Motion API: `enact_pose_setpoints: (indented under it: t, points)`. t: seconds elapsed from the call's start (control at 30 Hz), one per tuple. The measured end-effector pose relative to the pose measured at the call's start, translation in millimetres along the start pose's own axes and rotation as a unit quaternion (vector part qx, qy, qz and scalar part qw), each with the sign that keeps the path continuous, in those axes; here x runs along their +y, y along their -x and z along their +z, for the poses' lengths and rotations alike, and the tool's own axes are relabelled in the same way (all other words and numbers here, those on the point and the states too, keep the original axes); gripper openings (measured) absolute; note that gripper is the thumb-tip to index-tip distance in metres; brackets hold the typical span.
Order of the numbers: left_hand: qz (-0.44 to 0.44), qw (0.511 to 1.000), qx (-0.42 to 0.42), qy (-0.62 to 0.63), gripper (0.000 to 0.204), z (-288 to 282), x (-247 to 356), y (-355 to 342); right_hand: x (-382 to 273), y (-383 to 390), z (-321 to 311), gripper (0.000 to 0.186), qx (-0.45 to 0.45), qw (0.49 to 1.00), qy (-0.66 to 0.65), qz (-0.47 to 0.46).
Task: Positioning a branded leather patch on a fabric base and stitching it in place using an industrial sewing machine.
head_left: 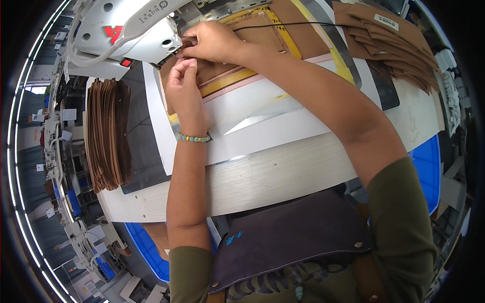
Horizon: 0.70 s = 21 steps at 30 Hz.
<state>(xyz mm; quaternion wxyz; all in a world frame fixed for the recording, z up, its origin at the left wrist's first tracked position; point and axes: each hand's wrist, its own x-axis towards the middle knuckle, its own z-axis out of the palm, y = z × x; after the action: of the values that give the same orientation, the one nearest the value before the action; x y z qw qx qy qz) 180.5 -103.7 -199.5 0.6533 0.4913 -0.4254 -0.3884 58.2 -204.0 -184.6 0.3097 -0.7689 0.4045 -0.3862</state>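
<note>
In the upper centre of the frame, my bare hands meet beside the white sewing-machine head with a red emblem (126,30), which fills the upper left. My right hand (216,43), arm reaching in from the right, is partly closed, fingertips bent in against the machine's lower end; I cannot tell what they grip. Just below it, my left hand (185,86) is half curled, thumb and forefinger tips drawn close together; whether something thin lies between them is too small to tell. A bracelet of green and gold beads (193,138) circles that wrist.

Beneath and beyond my hands, in the upper centre, a flat brown panel (257,38) lies within a yellow-bordered rectangular frame (290,40), partly hidden by my right hand and forearm. A thin black cord (288,24) crosses above it. A large white sheet (273,131) spreads below, on a pale wooden table (273,171).

A standing row of brown pieces (107,134) lines the left; a fanned pile of brown pieces (381,38) occupies the upper right.
</note>
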Motion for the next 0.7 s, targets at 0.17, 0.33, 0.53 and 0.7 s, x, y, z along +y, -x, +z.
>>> enact_pose_setpoints:
  t: [0.17, 0.33, 0.53, 0.7]
  points:
    - [0.002, 1.0, 0.005, 0.008, 0.011, -0.9, -1.7, -1.1, 1.0, 0.0, 6.0, 0.025, 0.057, 0.997, 0.04, -0.04]
    - [0.0, 1.0, 0.008, -0.013, 0.013, 2.0, 2.1, 0.8, 3.4, -0.4, 2.0, 0.023, 0.045, 0.997, 0.037, -0.046]
    - [0.003, 1.0, 0.006, -0.012, 0.014, 2.1, 3.8, 1.3, 6.2, 0.0, -14.3, 0.022, 0.048, 0.995, 0.06, -0.066]
    - [0.065, 0.991, -0.02, -0.117, 0.017, 5.7, 9.7, 6.3, 12.2, 9.4, -42.1, 0.02, 0.04, 0.98, 0.128, -0.147]
